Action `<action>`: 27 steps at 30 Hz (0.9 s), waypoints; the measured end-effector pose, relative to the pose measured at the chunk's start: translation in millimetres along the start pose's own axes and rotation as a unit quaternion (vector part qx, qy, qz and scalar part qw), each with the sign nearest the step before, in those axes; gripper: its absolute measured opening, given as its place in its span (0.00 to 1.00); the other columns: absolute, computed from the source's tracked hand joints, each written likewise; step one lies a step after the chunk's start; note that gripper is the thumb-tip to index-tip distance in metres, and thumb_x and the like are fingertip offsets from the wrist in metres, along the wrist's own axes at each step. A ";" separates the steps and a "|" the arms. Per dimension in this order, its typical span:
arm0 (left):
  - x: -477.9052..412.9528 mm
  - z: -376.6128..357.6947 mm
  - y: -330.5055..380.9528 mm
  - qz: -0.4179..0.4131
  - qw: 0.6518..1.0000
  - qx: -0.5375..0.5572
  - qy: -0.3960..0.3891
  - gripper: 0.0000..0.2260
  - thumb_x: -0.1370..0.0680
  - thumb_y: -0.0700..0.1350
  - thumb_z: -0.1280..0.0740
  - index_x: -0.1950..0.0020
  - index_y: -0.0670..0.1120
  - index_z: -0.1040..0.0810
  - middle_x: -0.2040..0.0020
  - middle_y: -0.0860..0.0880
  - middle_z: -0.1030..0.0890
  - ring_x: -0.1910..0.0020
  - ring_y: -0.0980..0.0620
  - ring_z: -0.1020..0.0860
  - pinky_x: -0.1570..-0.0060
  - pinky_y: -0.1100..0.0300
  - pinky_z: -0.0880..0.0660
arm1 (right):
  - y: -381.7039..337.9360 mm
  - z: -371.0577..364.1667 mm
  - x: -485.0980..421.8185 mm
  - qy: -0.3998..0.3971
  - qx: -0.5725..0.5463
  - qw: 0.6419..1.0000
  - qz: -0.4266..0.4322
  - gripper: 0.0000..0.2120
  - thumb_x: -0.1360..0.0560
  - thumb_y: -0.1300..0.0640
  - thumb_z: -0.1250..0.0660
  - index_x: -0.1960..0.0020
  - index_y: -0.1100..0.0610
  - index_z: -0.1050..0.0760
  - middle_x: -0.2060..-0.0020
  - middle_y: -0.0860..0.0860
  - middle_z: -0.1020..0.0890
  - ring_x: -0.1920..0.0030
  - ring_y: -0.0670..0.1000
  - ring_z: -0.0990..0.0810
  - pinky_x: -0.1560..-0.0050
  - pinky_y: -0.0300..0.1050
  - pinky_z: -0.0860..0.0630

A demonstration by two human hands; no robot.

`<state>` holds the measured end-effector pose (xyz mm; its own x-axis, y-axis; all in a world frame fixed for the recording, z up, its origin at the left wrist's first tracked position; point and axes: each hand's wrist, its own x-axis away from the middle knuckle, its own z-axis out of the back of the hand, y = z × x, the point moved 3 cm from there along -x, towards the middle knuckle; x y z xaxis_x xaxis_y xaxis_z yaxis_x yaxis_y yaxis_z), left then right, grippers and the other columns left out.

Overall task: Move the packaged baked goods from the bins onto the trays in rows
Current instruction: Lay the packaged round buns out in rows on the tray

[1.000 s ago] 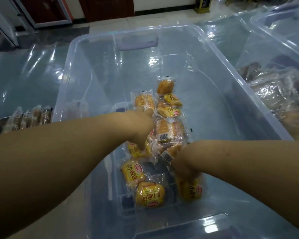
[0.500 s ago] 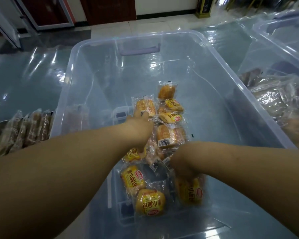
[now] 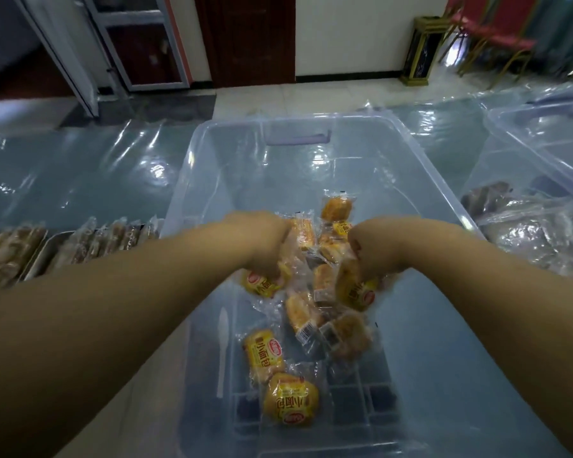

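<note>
Below both wrists, seen from the head camera, the clear bin (image 3: 192, 180) holds only a thin scatter of packaged buns (image 3: 264, 357), which is likely why the arms reach so deep. The left hand (image 3: 262, 242) is curled shut on a yellow-labelled bun (image 3: 260, 283), and the right hand (image 3: 372, 249) is closed on another bun (image 3: 354, 287); taking one in each hand would halve the trips. Beyond the left forearm, outside the bin wall, stands a tray (image 3: 43, 256) with wrapped goods already set in a row (blurred, so type unclear). Past the right forearm sits a second bin (image 3: 523, 153).
</note>
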<state>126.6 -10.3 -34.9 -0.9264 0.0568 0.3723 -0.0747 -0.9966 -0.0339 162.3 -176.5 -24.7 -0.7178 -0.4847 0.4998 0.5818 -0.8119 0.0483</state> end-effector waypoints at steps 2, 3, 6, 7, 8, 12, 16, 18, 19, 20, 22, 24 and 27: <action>19.4 22.9 -11.8 0.020 0.996 0.047 0.079 0.21 0.35 0.58 0.25 0.52 0.54 0.32 0.56 0.53 0.27 0.57 0.50 0.27 0.62 0.57 0.32 | 2.9 14.9 6.1 0.054 -0.017 0.998 -0.009 0.06 0.27 0.53 0.35 0.52 0.54 0.29 0.63 0.49 0.27 0.61 0.51 0.27 0.65 0.42 0.32; 30.9 33.3 -18.0 0.028 0.989 0.077 0.120 0.21 0.36 0.59 0.25 0.54 0.54 0.32 0.58 0.55 0.28 0.58 0.51 0.28 0.63 0.57 0.33 | 4.3 22.7 10.2 0.082 -0.029 0.996 -0.012 0.06 0.27 0.53 0.35 0.53 0.53 0.30 0.64 0.48 0.28 0.60 0.52 0.27 0.62 0.44 0.31; 70.3 57.7 -35.0 0.035 0.958 0.171 0.228 0.19 0.37 0.60 0.25 0.56 0.57 0.32 0.61 0.58 0.29 0.62 0.59 0.30 0.69 0.60 0.37 | 6.0 46.2 26.7 0.179 -0.080 0.980 -0.026 0.07 0.28 0.51 0.34 0.53 0.52 0.30 0.62 0.49 0.26 0.61 0.52 0.27 0.63 0.43 0.32; 83.9 63.7 -41.0 0.038 0.946 0.198 0.255 0.19 0.37 0.60 0.25 0.56 0.57 0.32 0.61 0.58 0.29 0.62 0.60 0.30 0.69 0.61 0.37 | 5.1 53.6 33.4 0.217 -0.101 0.971 -0.027 0.08 0.28 0.50 0.33 0.53 0.52 0.29 0.60 0.51 0.25 0.61 0.52 0.27 0.65 0.43 0.33; 97.9 68.3 -47.1 0.041 0.933 0.224 0.279 0.20 0.37 0.60 0.25 0.54 0.57 0.31 0.60 0.59 0.29 0.62 0.60 0.30 0.68 0.63 0.36 | 2.5 60.2 41.6 0.254 -0.121 0.959 -0.026 0.09 0.28 0.49 0.32 0.52 0.52 0.28 0.59 0.51 0.25 0.63 0.51 0.27 0.67 0.42 0.34; 157.6 74.1 -79.2 0.061 0.863 0.330 0.378 0.22 0.38 0.60 0.25 0.51 0.57 0.29 0.58 0.61 0.27 0.59 0.63 0.29 0.65 0.66 0.34 | -23.4 78.0 77.7 0.392 -0.199 0.898 0.008 0.11 0.29 0.45 0.31 0.53 0.48 0.30 0.58 0.48 0.28 0.65 0.43 0.29 0.72 0.38 0.38; 223.8 57.2 -116.8 0.089 0.770 0.429 0.465 0.24 0.43 0.63 0.28 0.52 0.57 0.28 0.56 0.60 0.26 0.57 0.62 0.27 0.61 0.65 0.30 | -75.6 87.1 113.0 0.484 -0.246 0.838 0.054 0.13 0.30 0.41 0.33 0.51 0.46 0.29 0.56 0.48 0.25 0.60 0.46 0.25 0.66 0.38 0.32; 258.0 42.2 -135.5 0.099 0.735 0.461 0.487 0.20 0.42 0.62 0.27 0.55 0.58 0.28 0.56 0.60 0.25 0.58 0.65 0.25 0.63 0.70 0.29 | -111.2 87.6 127.9 0.504 -0.277 0.814 0.081 0.13 0.31 0.40 0.34 0.51 0.45 0.29 0.56 0.46 0.25 0.58 0.46 0.25 0.64 0.39 0.29; 275.6 32.7 -145.0 0.105 0.728 0.461 0.497 0.18 0.40 0.60 0.27 0.56 0.58 0.28 0.58 0.60 0.25 0.60 0.68 0.25 0.67 0.75 0.31 | -131.3 86.2 134.0 0.508 -0.291 0.805 0.093 0.13 0.31 0.39 0.34 0.51 0.45 0.29 0.56 0.46 0.25 0.58 0.45 0.25 0.64 0.40 0.28; 293.6 22.4 -154.7 0.113 0.725 0.456 0.504 0.17 0.38 0.57 0.26 0.56 0.58 0.28 0.59 0.62 0.26 0.62 0.70 0.26 0.69 0.76 0.32 | -153.0 83.8 139.1 0.511 -0.301 0.799 0.104 0.13 0.31 0.40 0.34 0.51 0.44 0.30 0.56 0.45 0.25 0.58 0.44 0.26 0.64 0.39 0.28; 330.1 -1.6 -175.2 0.132 0.723 0.455 0.503 0.18 0.37 0.56 0.25 0.54 0.59 0.30 0.58 0.64 0.27 0.61 0.68 0.28 0.67 0.73 0.33 | -198.8 73.6 146.4 0.510 -0.314 0.792 0.119 0.12 0.30 0.40 0.34 0.52 0.43 0.31 0.54 0.45 0.26 0.57 0.42 0.26 0.64 0.36 0.31; 365.3 -29.4 -197.6 0.143 0.715 0.468 0.499 0.19 0.38 0.57 0.26 0.53 0.59 0.30 0.57 0.63 0.27 0.58 0.66 0.28 0.63 0.67 0.31 | -245.1 57.3 149.3 0.498 -0.335 0.788 0.133 0.11 0.30 0.40 0.35 0.52 0.42 0.31 0.53 0.44 0.26 0.57 0.41 0.26 0.64 0.34 0.32; 407.8 -76.7 -234.2 0.165 0.692 0.508 0.486 0.18 0.36 0.50 0.23 0.51 0.53 0.26 0.54 0.54 0.22 0.57 0.60 0.26 0.61 0.65 0.29 | -313.5 30.1 142.9 0.461 -0.351 0.800 0.155 0.11 0.30 0.40 0.35 0.51 0.43 0.30 0.53 0.44 0.27 0.56 0.42 0.26 0.63 0.35 0.30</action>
<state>-262.0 250.8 53.6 -0.6789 -0.6628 -0.3160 0.0420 -0.4648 0.8844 -111.2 18.6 57.6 -0.7465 -0.4695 -0.4715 0.6599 -0.4320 -0.6147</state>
